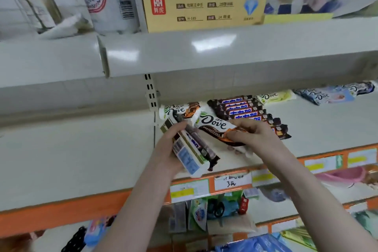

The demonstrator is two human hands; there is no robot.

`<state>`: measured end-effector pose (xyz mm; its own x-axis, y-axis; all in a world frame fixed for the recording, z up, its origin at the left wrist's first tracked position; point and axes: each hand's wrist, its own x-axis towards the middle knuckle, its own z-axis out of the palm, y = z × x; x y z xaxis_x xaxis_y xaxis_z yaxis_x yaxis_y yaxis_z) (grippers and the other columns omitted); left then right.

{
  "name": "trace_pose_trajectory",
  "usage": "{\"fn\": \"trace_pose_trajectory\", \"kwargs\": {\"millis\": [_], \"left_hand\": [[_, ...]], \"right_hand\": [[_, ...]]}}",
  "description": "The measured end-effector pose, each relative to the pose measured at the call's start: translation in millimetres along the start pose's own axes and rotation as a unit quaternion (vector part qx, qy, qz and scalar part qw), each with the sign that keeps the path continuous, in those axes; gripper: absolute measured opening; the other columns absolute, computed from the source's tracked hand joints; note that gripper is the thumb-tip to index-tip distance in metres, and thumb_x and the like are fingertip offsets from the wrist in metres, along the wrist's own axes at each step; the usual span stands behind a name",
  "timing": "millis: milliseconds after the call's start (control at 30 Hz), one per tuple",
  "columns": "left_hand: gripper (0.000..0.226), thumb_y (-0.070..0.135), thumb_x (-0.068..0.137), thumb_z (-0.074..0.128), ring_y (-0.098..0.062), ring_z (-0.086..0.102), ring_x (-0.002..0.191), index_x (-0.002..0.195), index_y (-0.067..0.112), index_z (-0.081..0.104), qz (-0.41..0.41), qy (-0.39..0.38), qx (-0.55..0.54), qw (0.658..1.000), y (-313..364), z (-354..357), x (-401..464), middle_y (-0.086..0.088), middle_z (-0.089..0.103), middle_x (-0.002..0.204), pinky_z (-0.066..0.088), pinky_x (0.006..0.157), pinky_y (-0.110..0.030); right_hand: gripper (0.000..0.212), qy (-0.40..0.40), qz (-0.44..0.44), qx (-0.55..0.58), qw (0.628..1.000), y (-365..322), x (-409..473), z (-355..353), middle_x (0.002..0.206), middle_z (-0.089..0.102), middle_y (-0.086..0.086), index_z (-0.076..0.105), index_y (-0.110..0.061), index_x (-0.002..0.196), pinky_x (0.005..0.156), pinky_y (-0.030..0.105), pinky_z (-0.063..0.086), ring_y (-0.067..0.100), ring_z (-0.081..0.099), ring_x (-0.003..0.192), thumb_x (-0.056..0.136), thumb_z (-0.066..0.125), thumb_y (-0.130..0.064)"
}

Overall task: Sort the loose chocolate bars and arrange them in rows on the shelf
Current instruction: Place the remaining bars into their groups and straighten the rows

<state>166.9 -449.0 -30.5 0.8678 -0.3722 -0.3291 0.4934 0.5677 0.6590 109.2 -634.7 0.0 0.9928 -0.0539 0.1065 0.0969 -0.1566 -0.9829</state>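
Gripping a Dove bar [216,127] lengthwise left-to-right, right hand [253,135]; left hand [169,149] clutches stacked bars [190,149].

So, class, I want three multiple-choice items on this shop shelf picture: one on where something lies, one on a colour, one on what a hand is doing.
1. Where does the row of dark brown bars with blue lettering lie?
A. on the middle shelf, behind the right hand
B. on the top shelf, beside the cardboard box
C. on the bottom shelf

2. What colour is the price strip along the middle shelf's front edge?
A. green
B. orange
C. black

3. What is the left hand doing?
A. hanging open, holding nothing
B. pressing flat on the shelf
C. holding several wrapped bars in its grip

Answers:
1 A: the row sits on the middle shelf just beyond the right hand.
2 B: the strip is orange with white labels.
3 C: its fingers curl round a bundle of bars.
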Motion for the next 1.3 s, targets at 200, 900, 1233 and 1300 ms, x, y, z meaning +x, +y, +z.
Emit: {"fn": "trace_pose_trajectory", "kwargs": {"millis": [200,900,1233,1300], "left_hand": [[0.023,0.015,0.055,0.075,-0.015,0.060,0.045,0.072,0.010,0.060,0.019,0.094,0.137,0.986,17,-13,7,-0.004,0.063,0.056,0.055,0.050,-0.025],[0.024,0.011,0.074,0.070,-0.017,0.060,0.040,0.050,0.011,0.064,0.014,0.216,0.162,0.963,37,-33,-2,-0.005,0.063,0.049,0.053,0.042,-0.028],[0.014,0.011,0.079,0.065,-0.016,0.060,0.040,0.068,0.008,0.057,-0.006,0.194,0.099,0.976,46,-37,8,-0.006,0.063,0.050,0.055,0.045,-0.029],[0.013,0.011,0.079,0.066,-0.016,0.061,0.042,0.070,0.008,0.058,0.002,0.189,0.074,0.979,47,-40,9,-0.005,0.063,0.052,0.056,0.047,-0.029]], "right_hand": [[0.028,-0.087,0.009,-0.019,0.996,8,36,-19,0.079,0.075,0.001,0.069,-0.021,0.100,0.052,0.010,0.049,0.010,0.069,0.066,0.075,0.071,-0.008],[0.042,-0.234,-0.088,-0.206,0.946,15,100,4,0.098,0.062,-0.011,0.066,-0.025,0.106,0.071,0.013,0.049,-0.001,0.060,0.080,0.068,0.079,-0.015],[0.047,-0.150,-0.350,-0.454,0.806,37,119,22,0.099,0.063,0.007,0.064,-0.013,0.116,0.082,0.036,0.049,0.026,0.060,0.090,0.070,0.076,-0.017],[0.042,-0.120,-0.385,-0.474,0.783,42,125,26,0.090,0.066,0.011,0.068,-0.007,0.108,0.079,0.039,0.048,0.032,0.062,0.082,0.068,0.078,-0.013]]}}
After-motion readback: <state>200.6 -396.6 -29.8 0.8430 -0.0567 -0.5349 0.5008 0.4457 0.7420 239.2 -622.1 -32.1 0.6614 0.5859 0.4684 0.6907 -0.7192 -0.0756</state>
